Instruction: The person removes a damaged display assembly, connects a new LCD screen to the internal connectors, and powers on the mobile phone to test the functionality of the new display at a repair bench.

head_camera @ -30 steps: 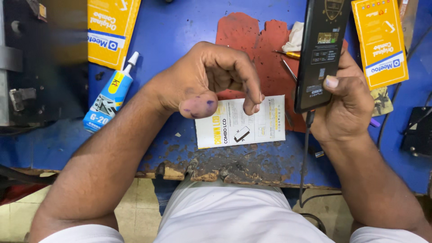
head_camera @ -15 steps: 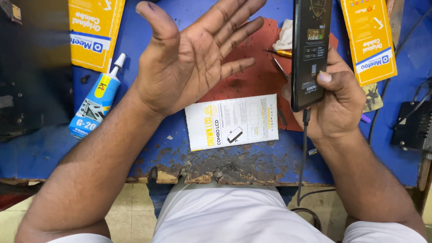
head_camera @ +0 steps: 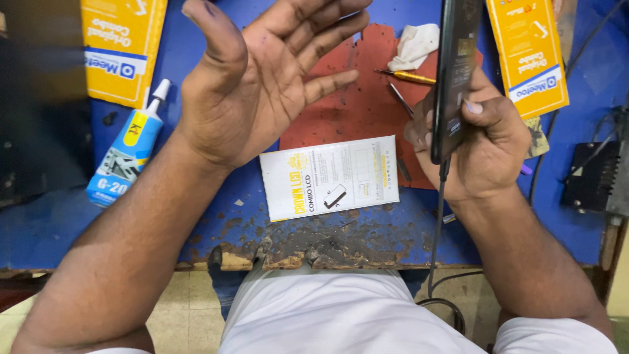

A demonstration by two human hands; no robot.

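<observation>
My left hand (head_camera: 262,78) is raised above the blue workbench (head_camera: 209,216), palm up and fingers spread, holding nothing. My right hand (head_camera: 481,141) grips a black smartphone (head_camera: 455,72) almost edge-on and upright, thumb across its side. A dark cable (head_camera: 438,229) hangs from the phone's lower end down past the bench edge. Between my hands lies a white printed card (head_camera: 327,177), flat on the bench, partly over a red mat (head_camera: 367,105).
A blue-and-white glue tube (head_camera: 128,154) lies at left. Yellow boxes sit at upper left (head_camera: 121,49) and upper right (head_camera: 527,56). A yellow-handled tool (head_camera: 409,77), tweezers (head_camera: 400,98) and a white cloth (head_camera: 414,46) rest on the mat. A black device (head_camera: 593,177) stands at right. The bench's front edge is chipped.
My left hand opened from curled, pinched fingers to a flat raised palm. My right hand turned the phone from face-on to nearly edge-on.
</observation>
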